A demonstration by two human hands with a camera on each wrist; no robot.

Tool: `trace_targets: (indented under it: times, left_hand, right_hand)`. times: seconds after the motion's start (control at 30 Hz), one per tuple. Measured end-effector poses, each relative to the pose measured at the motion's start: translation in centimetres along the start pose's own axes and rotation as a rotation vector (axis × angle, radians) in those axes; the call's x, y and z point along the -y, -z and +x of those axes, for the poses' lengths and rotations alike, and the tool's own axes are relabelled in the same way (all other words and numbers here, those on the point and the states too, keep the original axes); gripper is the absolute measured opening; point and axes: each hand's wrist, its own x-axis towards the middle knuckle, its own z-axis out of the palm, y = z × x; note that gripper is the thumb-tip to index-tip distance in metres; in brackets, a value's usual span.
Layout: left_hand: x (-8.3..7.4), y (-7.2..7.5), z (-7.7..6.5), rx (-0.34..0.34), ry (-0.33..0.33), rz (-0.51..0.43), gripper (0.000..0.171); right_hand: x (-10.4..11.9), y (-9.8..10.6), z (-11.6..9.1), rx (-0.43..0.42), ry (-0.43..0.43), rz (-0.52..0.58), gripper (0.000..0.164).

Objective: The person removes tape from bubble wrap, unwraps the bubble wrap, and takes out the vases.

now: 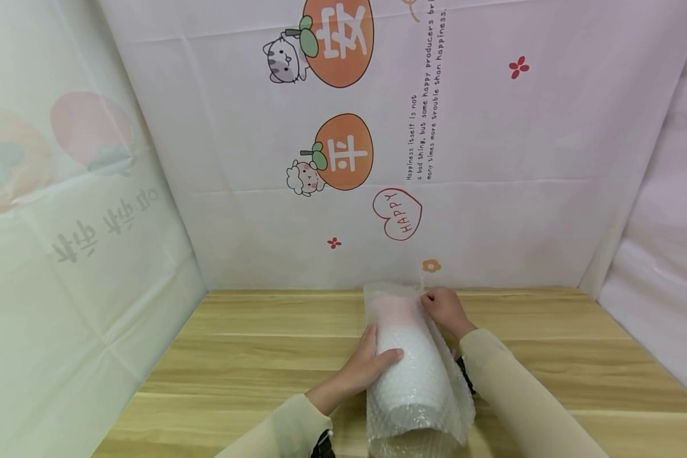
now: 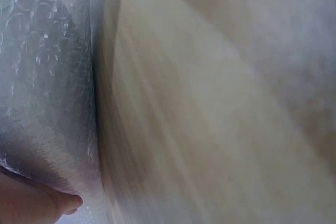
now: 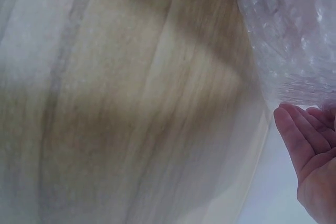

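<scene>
A vase-shaped object (image 1: 410, 369), white with a pinkish narrower end, lies on the table inside bubble wrap (image 1: 392, 431). Its pinkish end points toward the back wall. My left hand (image 1: 362, 364) holds the wrapped object from the left, thumb across the top and fingers along the side. At the far right corner, my right hand (image 1: 448, 312) pinches the edge of the bubble wrap with curled fingers. In the right wrist view, that hand's fingertips (image 3: 282, 113) are right at the wrap's edge. The near end of the wrap hangs loose past the object.
The wood-grain table (image 1: 263, 356) extends on both sides of the wrapped object. A white printed cloth (image 1: 252, 242) stands upright along the back edge, with more cloth (image 1: 114, 318) at the left and right sides.
</scene>
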Motion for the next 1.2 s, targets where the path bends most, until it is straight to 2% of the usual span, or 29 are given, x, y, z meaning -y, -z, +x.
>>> trace_targets:
  times: [0.3,0.6,1.2]
  left_hand:
    - [-0.1,0.0,0.0,-0.010,0.008,0.003,0.096]
    - [-0.2,0.0,-0.3,-0.013,0.020,0.003,0.094]
    - [-0.6,0.0,-0.6,-0.017,-0.007,-0.007,0.092]
  right_hand:
    - [0.0,0.2,0.0,0.010,-0.010,-0.023,0.043]
    - [-0.7,0.5,-0.3,-0.025,0.010,-0.034,0.044]
    - [-0.9,0.5,-0.1,-0.032,0.039,-0.001,0.045]
